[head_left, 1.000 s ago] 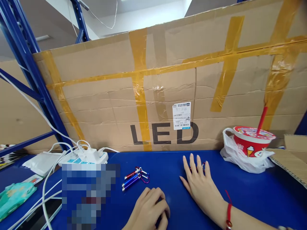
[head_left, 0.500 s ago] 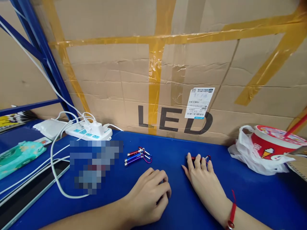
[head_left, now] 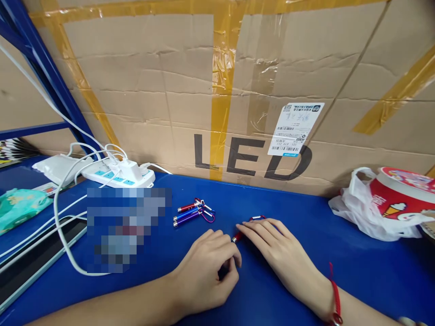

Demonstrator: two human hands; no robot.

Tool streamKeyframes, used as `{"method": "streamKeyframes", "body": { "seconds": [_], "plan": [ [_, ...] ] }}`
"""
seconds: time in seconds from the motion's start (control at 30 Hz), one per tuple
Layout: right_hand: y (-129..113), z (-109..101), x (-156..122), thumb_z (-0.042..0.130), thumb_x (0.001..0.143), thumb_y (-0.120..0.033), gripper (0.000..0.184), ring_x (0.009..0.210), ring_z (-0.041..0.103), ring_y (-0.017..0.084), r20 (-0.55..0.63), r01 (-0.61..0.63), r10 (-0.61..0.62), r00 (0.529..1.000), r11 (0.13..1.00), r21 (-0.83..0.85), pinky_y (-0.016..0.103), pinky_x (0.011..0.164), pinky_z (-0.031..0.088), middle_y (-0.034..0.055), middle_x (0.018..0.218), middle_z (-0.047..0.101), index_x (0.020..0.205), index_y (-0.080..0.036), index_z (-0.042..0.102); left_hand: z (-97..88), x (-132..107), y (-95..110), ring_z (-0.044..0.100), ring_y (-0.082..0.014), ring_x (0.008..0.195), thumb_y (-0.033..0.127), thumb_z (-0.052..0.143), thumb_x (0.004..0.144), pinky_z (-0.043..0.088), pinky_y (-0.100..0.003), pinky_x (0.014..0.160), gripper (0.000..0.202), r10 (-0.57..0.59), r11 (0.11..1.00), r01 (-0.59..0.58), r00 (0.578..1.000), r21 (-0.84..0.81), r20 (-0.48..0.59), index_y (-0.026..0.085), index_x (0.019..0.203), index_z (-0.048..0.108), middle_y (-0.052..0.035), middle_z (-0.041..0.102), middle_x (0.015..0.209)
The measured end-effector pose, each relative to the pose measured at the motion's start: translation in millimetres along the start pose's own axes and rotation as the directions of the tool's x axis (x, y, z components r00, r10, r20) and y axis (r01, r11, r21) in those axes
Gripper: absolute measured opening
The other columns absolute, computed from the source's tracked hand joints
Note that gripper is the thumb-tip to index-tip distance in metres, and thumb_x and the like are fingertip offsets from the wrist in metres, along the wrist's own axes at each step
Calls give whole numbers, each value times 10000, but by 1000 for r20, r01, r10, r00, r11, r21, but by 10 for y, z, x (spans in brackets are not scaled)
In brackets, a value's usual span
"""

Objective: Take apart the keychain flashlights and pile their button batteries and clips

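Note:
My right hand point(head_left: 283, 251) is closed over a red keychain flashlight point(head_left: 237, 237), its fingers covering most of the barrel. The silver end sticks out at the left, and a carabiner clip point(head_left: 257, 218) shows above the fingers. To the left, my left hand point(head_left: 207, 269) rests on the blue tabletop with its fingers curled in; whatever they hold is hidden. Beyond it lie three similar flashlights side by side with clips: a red one point(head_left: 186, 207), a blue one point(head_left: 183, 214) and a purple one point(head_left: 185, 220).
A large cardboard box point(head_left: 163, 104) marked LED stands behind the blue table point(head_left: 272, 299). At left are a white power strip point(head_left: 136, 180) with cables, a tablet-like device point(head_left: 37, 258) and a teal packet point(head_left: 23, 208). A red bucket point(head_left: 401, 194) in a white plastic bag point(head_left: 356, 203) stands at right.
My right hand has drawn the red flashlight left and nearer to my left hand, turning it aslant. My left hand stays curled in nearly the same place. The view has tilted down slightly.

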State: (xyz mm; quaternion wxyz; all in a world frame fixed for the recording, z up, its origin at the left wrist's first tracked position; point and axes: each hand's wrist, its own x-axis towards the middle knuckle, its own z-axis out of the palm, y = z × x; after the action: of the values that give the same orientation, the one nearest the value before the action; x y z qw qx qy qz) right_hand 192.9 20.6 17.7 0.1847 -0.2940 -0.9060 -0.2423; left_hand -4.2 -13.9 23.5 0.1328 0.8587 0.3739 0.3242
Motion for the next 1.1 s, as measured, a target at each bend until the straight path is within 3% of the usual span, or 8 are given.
{"method": "streamKeyframes", "body": {
  "seconds": [0.2,0.33,0.5,0.6,0.77,0.97,1.1],
  "plan": [
    [-7,-28,9,219,990,-132,393,929,561,158,-38,-19,26,999,981,195,332,855,418,71,1015,633,1127,-131,587,8,15,-21,441,-100,653,33,453,747,348,-229,636,157,-29,997,25,998,-69,-50,172,733,525,31,555,656],
    [-7,-26,34,305,985,-170,303,887,562,147,-57,-58,76,995,962,267,305,811,424,59,971,635,1095,-144,587,-3,22,-33,451,-113,693,41,432,780,374,-233,653,164,-55,995,48,995,-85,-86,170,739,522,15,554,677],
    [-13,-6,55,368,965,-195,244,874,541,154,-66,-129,162,985,927,353,290,763,432,61,962,617,1097,-147,567,-7,48,-35,460,-123,688,27,439,747,363,-231,628,173,-61,995,71,990,-74,124,173,748,530,20,507,604],
    [-6,2,53,398,952,-200,221,894,525,172,-23,-180,207,978,896,405,303,755,432,68,976,591,1083,-157,571,-6,67,-36,454,-125,696,30,434,747,377,-250,695,166,-29,998,39,976,-40,216,178,752,510,23,497,627],
    [2,6,39,462,921,-184,205,946,518,201,91,-260,246,965,847,463,353,801,428,70,1033,568,1093,-167,572,-1,74,-42,442,-107,650,30,395,764,382,-299,842,173,-23,1000,24,965,-2,260,182,759,477,36,481,646],
    [-6,-11,38,461,924,-185,223,972,518,194,167,-329,283,944,798,505,379,861,415,65,1058,563,1121,-172,565,20,77,-26,426,-126,639,26,386,742,382,-260,707,177,-14,999,2,974,49,227,182,744,470,23,478,635],
    [-27,-24,41,465,920,-163,209,943,521,186,166,-325,281,945,790,520,365,839,419,60,1035,567,1104,-174,565,8,80,13,422,-125,639,29,395,749,376,-259,710,168,-38,995,13,964,94,263,176,744,477,18,483,642]
  ]
}}
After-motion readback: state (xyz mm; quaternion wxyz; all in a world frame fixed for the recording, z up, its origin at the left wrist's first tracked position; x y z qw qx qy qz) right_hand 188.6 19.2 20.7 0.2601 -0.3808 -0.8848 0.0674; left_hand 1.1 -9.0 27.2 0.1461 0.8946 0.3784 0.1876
